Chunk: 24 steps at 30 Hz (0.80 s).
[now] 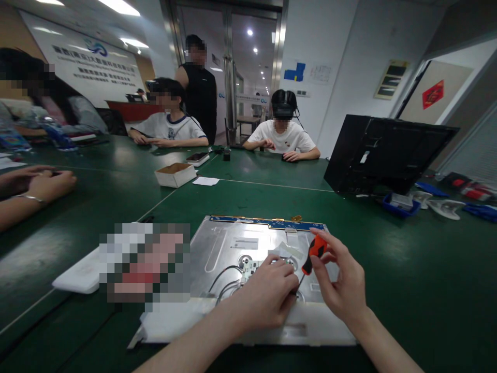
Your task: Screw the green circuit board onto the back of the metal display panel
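My right hand (341, 277) grips the orange-and-black handle of a screwdriver (317, 247). The screwdriver is tilted, its thin shaft running down toward the metal back of a flat display panel (225, 243). Curled over the middle of that panel, my left hand (267, 290) has its fingers bent close to the shaft; what they press or pinch is hidden. Beside those fingers shows part of a pale circuit board (249, 267) with dark cables (224, 270) running off to the left. A blue circuit strip (267, 223) lines the panel's far edge.
Left of the panel lies a white slab-like object (81, 272), partly blurred out. An open box (175, 175) and a white paper (205, 181) lie farther back. A black monitor-like casing (388, 153) stands right, near a blue tray (399, 204). Other people sit around the green table (419, 269).
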Each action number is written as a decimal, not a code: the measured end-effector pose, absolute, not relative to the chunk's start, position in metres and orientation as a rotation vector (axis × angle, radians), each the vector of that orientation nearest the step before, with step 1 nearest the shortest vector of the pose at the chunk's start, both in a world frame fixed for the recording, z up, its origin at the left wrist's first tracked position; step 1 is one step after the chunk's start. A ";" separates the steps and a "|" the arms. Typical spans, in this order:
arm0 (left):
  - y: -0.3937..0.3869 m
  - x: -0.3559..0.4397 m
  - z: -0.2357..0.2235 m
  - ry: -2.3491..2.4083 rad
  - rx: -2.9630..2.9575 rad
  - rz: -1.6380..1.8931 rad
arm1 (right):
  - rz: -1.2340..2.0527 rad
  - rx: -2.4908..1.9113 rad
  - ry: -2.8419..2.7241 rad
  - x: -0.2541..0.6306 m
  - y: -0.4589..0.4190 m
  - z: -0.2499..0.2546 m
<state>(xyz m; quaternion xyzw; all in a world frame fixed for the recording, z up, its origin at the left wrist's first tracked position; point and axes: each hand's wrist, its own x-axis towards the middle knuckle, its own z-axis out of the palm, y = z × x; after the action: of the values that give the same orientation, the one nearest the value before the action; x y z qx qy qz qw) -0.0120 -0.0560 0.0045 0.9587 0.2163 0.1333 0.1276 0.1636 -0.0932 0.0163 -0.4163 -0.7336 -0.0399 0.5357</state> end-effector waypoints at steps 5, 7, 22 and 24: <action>-0.057 -0.013 0.004 0.652 2.773 0.400 | -0.067 -0.965 -1.687 0.165 -0.091 0.010; -0.057 -0.013 0.004 0.654 2.775 0.398 | -0.073 -0.950 -1.654 0.165 -0.091 0.007; -0.056 -0.013 0.004 0.653 2.784 0.381 | -0.059 -0.946 -1.729 0.164 -0.093 0.016; -0.056 -0.013 0.004 0.645 2.785 0.380 | -0.039 -0.962 -1.727 0.164 -0.094 0.014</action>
<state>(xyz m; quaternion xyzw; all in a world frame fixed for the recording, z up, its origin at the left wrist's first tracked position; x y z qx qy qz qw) -0.0128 -0.0556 0.0042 0.9577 0.2218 0.1306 0.1284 0.1638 -0.0940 0.0145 -0.4064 -0.7295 -0.0164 0.5499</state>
